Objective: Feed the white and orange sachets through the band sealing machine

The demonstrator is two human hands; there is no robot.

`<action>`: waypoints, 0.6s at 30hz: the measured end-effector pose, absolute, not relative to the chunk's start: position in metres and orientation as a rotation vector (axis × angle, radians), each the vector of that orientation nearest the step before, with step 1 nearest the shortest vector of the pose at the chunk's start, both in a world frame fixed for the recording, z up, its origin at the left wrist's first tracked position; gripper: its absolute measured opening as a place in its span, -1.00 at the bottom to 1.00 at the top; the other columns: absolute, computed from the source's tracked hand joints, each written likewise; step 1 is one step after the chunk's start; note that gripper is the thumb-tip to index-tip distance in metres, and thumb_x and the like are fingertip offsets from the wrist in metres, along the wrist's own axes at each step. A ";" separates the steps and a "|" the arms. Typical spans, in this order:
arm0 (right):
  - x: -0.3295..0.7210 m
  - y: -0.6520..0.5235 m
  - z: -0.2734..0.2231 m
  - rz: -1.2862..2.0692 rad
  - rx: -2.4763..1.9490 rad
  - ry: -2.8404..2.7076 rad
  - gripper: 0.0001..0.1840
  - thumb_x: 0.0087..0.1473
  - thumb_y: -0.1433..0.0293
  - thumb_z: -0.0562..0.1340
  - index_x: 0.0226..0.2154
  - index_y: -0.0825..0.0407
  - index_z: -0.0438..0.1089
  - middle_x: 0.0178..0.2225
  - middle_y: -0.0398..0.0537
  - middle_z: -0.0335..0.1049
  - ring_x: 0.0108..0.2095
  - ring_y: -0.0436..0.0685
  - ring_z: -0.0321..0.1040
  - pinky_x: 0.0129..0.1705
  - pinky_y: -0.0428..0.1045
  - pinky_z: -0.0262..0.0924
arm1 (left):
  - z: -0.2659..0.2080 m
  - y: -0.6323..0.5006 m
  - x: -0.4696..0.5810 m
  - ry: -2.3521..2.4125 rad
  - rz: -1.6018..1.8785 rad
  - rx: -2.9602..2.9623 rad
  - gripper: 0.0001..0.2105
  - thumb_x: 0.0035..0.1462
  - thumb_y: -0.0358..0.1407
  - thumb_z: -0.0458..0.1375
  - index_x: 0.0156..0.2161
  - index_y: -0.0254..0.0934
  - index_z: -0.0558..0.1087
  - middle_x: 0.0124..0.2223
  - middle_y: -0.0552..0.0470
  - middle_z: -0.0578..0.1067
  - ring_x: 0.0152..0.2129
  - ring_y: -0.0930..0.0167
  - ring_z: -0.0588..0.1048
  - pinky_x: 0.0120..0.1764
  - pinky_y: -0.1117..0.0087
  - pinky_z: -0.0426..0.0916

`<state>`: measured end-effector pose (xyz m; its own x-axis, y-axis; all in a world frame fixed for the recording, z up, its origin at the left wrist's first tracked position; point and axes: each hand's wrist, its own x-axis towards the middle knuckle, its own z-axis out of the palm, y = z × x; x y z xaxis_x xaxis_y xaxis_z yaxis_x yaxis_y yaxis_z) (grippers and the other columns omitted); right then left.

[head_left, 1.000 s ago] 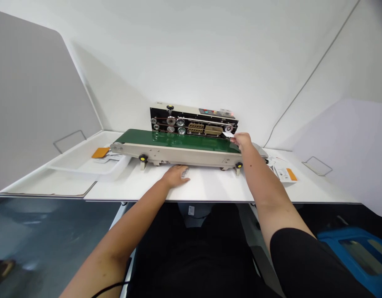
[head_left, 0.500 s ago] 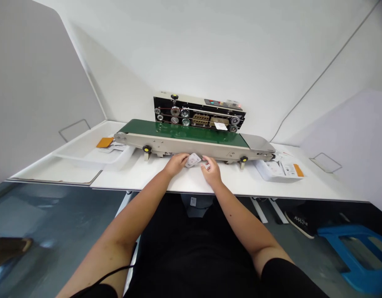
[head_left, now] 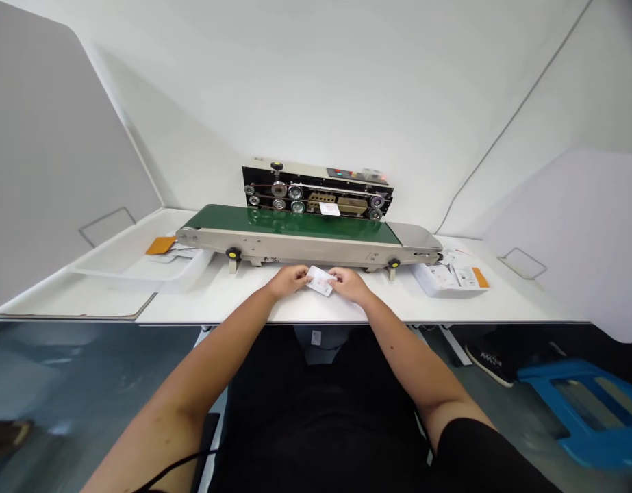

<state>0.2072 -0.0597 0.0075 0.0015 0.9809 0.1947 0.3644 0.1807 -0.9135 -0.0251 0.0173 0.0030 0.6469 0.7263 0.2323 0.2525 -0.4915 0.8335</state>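
Between my hands, just in front of the conveyor machine, is a small white packet [head_left: 320, 281] with faint pink print. My left hand [head_left: 289, 280] pinches its left edge, and my right hand [head_left: 348, 285] grips the right edge. Behind them stands a band sealing machine with a green conveyor belt [head_left: 295, 224] and a black panel of rollers and wheels [head_left: 279, 190]. A second white packet [head_left: 329, 209] sits upright at the roller panel, above the belt.
To the left, a translucent bin [head_left: 135, 277] holds white packets and an orange packet [head_left: 160, 245]. At the right, a white box [head_left: 449, 291] is filled with similar packets. A blue stool [head_left: 577, 404] and a shoe [head_left: 489, 365] are below the white table [head_left: 233, 308].
My right hand has closed on the right edge of the packet, which now lies between both hands. The packet at the roller panel has moved left along the belt.
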 end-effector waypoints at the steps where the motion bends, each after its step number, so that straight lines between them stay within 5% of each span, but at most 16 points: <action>1: 0.217 -0.059 0.019 0.852 -1.352 -1.534 -0.77 -0.17 0.28 0.43 -0.36 -0.08 0.50 -0.50 -0.17 0.48 -0.52 0.12 0.37 -0.47 0.00 0.25 | 0.003 0.016 -0.025 0.734 0.731 2.063 -0.68 0.12 -0.02 0.19 -0.24 -0.26 0.47 -0.51 0.12 0.47 -0.61 0.48 0.37 -0.52 0.49 0.25; 6: 0.299 -0.032 0.092 0.649 -1.304 -1.185 -0.73 -0.05 0.29 0.28 -0.24 0.02 0.45 -0.61 -0.22 0.36 -0.67 -0.06 0.18 -0.66 -0.15 0.03 | 0.001 0.015 -0.024 0.692 0.740 2.109 -0.63 0.14 -0.01 0.18 -0.13 -0.27 0.45 -0.42 0.07 0.52 -0.54 0.46 0.39 -0.44 0.48 0.28; 10: 0.364 -0.005 0.129 0.297 -1.311 -0.739 -0.89 -0.03 0.43 0.18 -0.37 0.07 0.39 -0.66 -0.22 0.30 -0.70 -0.09 0.15 -0.70 -0.20 -0.01 | 0.001 0.016 -0.025 0.686 0.739 2.142 -0.63 0.15 0.01 0.16 -0.14 -0.26 0.45 -0.42 0.07 0.53 -0.51 0.45 0.39 -0.43 0.48 0.26; 12: 0.380 0.005 0.135 0.334 -1.410 -0.659 -0.97 -0.05 0.49 0.19 -0.45 0.06 0.35 -0.69 -0.21 0.26 -0.72 -0.09 0.13 -0.72 -0.20 -0.03 | 0.002 0.016 -0.025 0.673 0.737 2.155 -0.62 0.14 0.02 0.16 -0.14 -0.26 0.45 -0.42 0.07 0.53 -0.51 0.44 0.40 -0.42 0.47 0.26; 18: 0.372 0.038 0.134 0.552 -1.497 -0.659 -0.79 -0.07 0.56 0.29 -0.54 0.02 0.25 -0.72 -0.22 0.23 -0.75 -0.06 0.13 -0.73 -0.18 0.03 | 0.001 0.017 -0.025 0.671 0.707 2.148 -0.62 0.14 0.03 0.17 -0.14 -0.25 0.46 -0.40 0.06 0.55 -0.48 0.42 0.43 -0.41 0.46 0.27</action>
<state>0.3721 0.0384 0.1337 0.7135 0.6983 0.0566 0.0661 0.0133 -0.9977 -0.0254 0.0172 0.0009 0.7081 0.6543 0.2654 0.2315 -0.5703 0.7882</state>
